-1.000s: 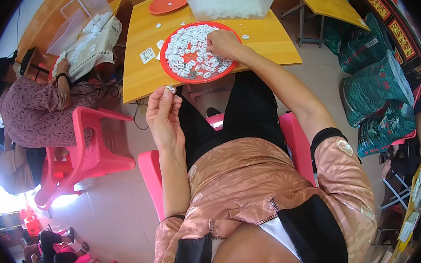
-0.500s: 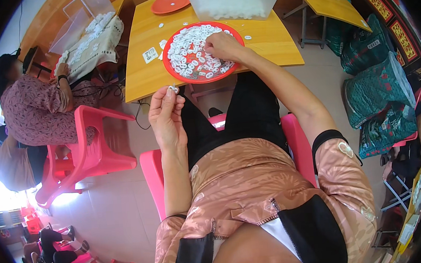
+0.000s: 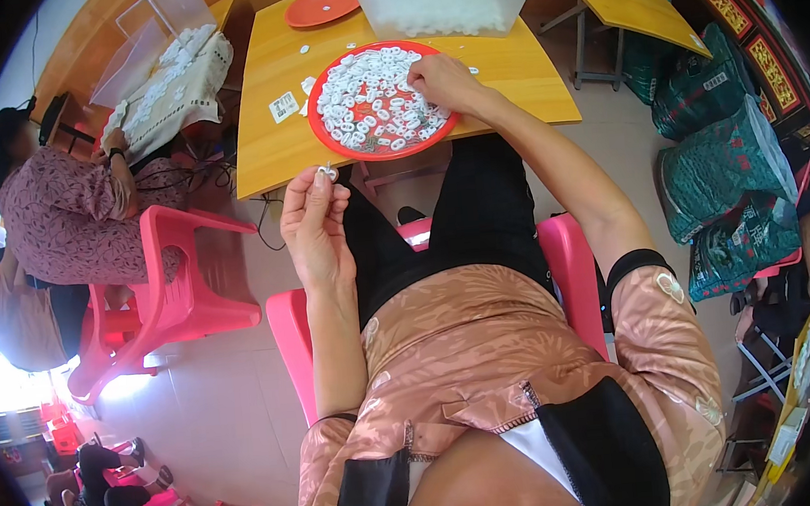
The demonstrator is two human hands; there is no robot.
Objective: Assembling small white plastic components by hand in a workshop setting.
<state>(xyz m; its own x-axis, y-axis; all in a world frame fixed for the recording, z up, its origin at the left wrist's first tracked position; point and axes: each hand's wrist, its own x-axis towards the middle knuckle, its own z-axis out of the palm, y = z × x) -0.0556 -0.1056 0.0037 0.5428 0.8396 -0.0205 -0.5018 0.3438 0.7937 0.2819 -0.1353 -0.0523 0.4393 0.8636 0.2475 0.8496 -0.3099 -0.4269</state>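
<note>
A red round tray (image 3: 315,119) on the yellow table (image 3: 261,60) holds many small white plastic pieces (image 3: 358,81), several with two round holes. Thin metal bits (image 3: 370,144) lie at its near side. My left hand (image 3: 317,217) is raised off the tray's near left, pinching one small white piece (image 3: 327,172) between thumb and fingers; a thin tip sticks up from it. Over the tray's right part, my right hand (image 3: 449,83) reaches down with bent fingers closed together among the white pieces. Its fingertips are partly hidden, so what they hold cannot be made out.
At the table's back stand a clear bin (image 3: 447,7) of white pieces and an orange-red plate (image 3: 321,6). A printed card (image 3: 287,107) lies left of the tray. A person (image 3: 88,211) works at the left, near a pink chair (image 3: 164,272). Green sacks (image 3: 722,171) stand at right.
My right hand has shifted slightly within the tray, its fingers a little further back and right. My left hand keeps its pinch on the white piece. The whole view has shifted slightly.
</note>
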